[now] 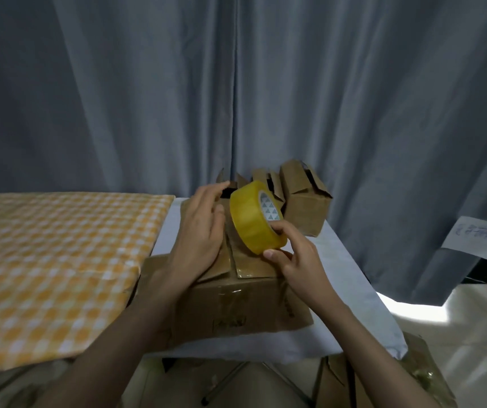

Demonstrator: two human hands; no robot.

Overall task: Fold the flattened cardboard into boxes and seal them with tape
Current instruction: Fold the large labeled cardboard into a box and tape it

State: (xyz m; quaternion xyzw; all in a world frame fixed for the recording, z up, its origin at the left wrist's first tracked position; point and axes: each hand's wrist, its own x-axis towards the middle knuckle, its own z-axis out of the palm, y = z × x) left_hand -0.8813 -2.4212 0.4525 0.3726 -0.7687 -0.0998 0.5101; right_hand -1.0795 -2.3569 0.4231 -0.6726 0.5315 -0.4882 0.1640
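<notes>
While folded boxes point(305, 198) wait at centre frame, my right hand point(301, 265) pinches the tape roll point(255, 216) over the centre box point(236, 301), left hand point(199, 231) spread flat on its flaps, sealing unfinished.

Right hand point(295, 257) pinching, left hand point(204, 228) open.

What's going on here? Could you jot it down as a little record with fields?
Activity: sealing a cardboard box with tape
Right hand: grips the yellow tape roll
Left hand: fingers relaxed, beside the roll, over the box flaps
Behind: more folded boxes, flaps open
Surface: white-covered table
To the left: orange checked cloth
Backdrop: grey curtain
</notes>
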